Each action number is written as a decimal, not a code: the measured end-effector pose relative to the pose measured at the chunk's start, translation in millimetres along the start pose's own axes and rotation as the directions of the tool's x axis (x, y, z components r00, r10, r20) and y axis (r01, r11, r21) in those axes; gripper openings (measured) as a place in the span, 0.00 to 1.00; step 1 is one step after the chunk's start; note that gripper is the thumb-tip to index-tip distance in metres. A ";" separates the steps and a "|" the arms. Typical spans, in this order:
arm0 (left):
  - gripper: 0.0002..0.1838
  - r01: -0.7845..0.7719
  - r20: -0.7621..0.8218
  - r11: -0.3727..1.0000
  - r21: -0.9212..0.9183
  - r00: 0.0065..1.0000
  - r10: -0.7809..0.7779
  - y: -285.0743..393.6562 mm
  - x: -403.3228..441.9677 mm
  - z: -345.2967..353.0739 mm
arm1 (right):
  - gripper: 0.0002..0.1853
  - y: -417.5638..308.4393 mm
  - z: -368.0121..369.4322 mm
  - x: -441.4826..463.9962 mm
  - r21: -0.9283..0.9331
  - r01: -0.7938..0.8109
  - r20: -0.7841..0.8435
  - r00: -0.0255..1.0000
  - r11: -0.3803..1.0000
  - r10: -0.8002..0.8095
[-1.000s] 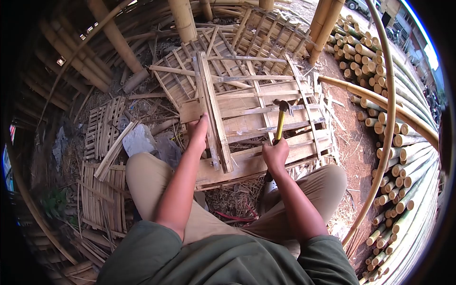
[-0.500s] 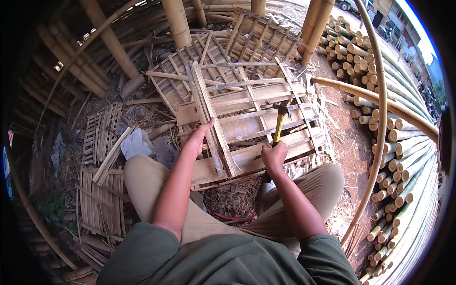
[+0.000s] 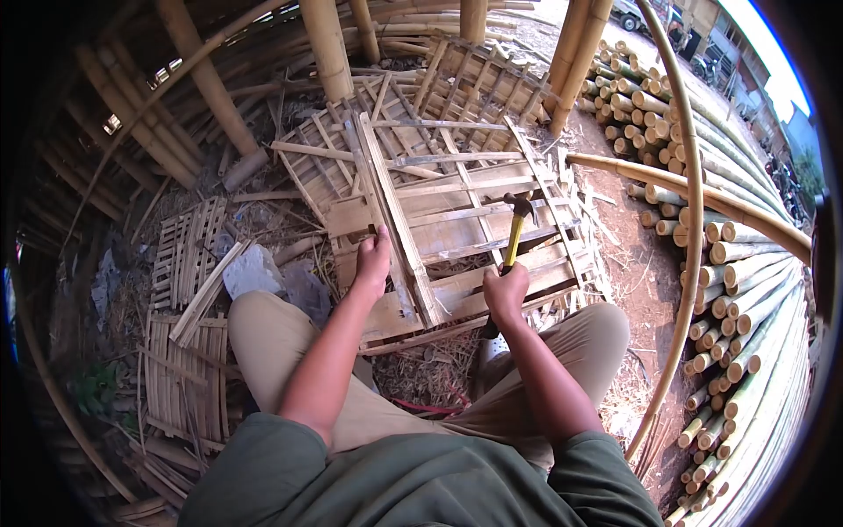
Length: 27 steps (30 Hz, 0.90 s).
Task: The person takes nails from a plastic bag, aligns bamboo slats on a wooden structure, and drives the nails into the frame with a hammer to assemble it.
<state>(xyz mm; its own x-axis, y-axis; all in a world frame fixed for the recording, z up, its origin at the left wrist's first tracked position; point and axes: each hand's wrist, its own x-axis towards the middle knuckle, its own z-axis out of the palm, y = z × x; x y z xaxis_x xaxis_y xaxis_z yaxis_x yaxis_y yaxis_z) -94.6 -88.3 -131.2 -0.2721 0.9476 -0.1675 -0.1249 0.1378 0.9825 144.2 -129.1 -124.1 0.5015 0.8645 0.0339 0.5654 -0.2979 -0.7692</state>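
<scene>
Shadow blurs the clutter (image 3: 104, 281) at nine o'clock. The left hand (image 3: 373, 256) is beside wooden strips (image 3: 400, 228), grip unclear, atop a slatted frame (image 3: 455, 233) at twelve. The right hand (image 3: 507, 292) grips a hammer (image 3: 514, 234), hiding mid-handle. Dirt floor (image 3: 645, 255); bamboo poles (image 3: 757, 255) cut off at three.

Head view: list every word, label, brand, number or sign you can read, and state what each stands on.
None can be read.
Hammer: no legible brand or number.
Slatted wooden panel: no legible lettering.
Green shirt: no print visible.
Parked vehicle at the top right: too small to tell whether it bears any marking.
</scene>
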 end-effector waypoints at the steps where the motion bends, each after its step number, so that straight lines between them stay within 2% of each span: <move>1: 0.25 -0.002 0.003 1.000 -0.003 1.000 0.002 1.7 -0.8 1.0 | 0.13 1.6 -0.3 -0.1 -0.001 0.002 -0.005 1.000 1.000 -0.002; 3: 0.25 -0.046 0.004 0.998 -0.043 0.999 0.047 8.3 -4.4 2.9 | 0.16 1.5 -2.3 -0.9 -0.022 0.090 -0.089 0.992 0.996 -0.092; 6: 0.25 -0.035 -0.014 0.997 -0.068 0.999 0.034 16.0 -9.0 3.9 | 0.17 -2.0 -8.4 -1.7 -0.006 0.139 -0.162 0.977 0.990 -0.138; 10: 0.25 -0.016 -0.024 0.991 -0.134 1.000 0.013 7.4 0.9 -2.7 | 0.17 1.6 -11.3 5.5 0.027 0.165 -0.185 0.970 0.986 -0.157; 12: 0.26 -0.059 -0.117 0.984 -0.169 0.992 0.039 5.2 4.6 -3.9 | 0.19 0.6 -12.0 7.1 0.005 0.175 -0.220 0.961 0.984 -0.170; 14: 0.25 -0.127 -0.150 0.969 -0.212 0.984 0.096 4.3 5.7 -3.5 | 0.20 -2.5 -12.2 8.3 0.027 0.154 -0.213 0.966 0.988 -0.145; 17: 0.25 -0.037 -0.266 0.951 -0.307 0.963 -0.048 17.5 -4.3 -1.5 | 0.21 -9.9 -15.7 8.2 0.076 0.106 -0.186 0.978 0.991 -0.091; 18: 0.25 -0.037 -0.267 0.952 -0.305 0.962 -0.048 9.2 0.4 -4.1 | 0.21 -11.3 -15.9 7.7 0.101 0.078 -0.165 0.984 0.992 -0.060; 21: 0.26 -0.082 -0.228 0.885 -0.458 0.973 -0.028 -14.4 12.4 -10.5 | 0.21 -10.7 -13.3 8.3 0.127 0.088 -0.173 0.983 0.988 -0.065; 25: 0.26 -0.062 -0.320 0.851 -0.521 0.939 -0.128 -14.3 10.9 -9.5 | 0.22 -7.1 -7.1 11.4 0.060 0.114 -0.167 0.981 0.992 -0.103; 27: 0.26 -0.062 -0.355 0.841 -0.537 0.921 -0.158 -10.3 6.0 -7.1 | 0.20 -9.1 -6.4 10.7 0.112 0.064 -0.081 0.995 0.992 -0.055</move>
<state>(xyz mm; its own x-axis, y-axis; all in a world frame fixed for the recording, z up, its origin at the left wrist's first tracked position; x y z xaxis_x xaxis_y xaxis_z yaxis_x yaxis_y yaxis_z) -101.7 -86.1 -142.9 -0.5696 0.7490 -0.3386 -0.6005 -0.0979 0.7936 148.6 -119.8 -112.7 0.5214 0.8437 0.1278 0.5195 -0.1951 -0.8319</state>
